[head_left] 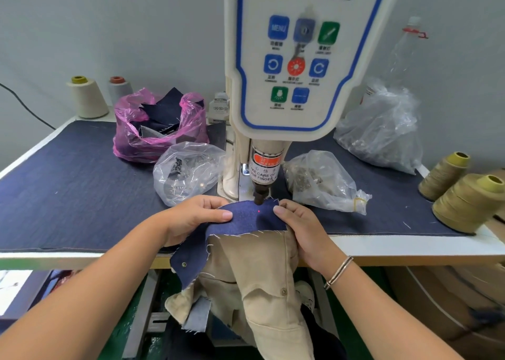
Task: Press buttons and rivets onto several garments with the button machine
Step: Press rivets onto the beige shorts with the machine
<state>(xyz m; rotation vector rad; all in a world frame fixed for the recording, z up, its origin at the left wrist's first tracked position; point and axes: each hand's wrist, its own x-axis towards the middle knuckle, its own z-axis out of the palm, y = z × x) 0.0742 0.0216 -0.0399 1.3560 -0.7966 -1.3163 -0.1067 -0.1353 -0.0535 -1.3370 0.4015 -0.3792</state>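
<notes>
Denim piece [246,219], one rivet [184,264] already set, is being pinched between my left hand [191,217] and right hand [300,228] under the button machine [297,59]; more pressing seems left.

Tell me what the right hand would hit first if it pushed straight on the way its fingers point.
The right hand points up and leftward over the blue denim piece. Going straight on, it would likely meet the button machine's press head first, though depth is hard to judge.
</notes>
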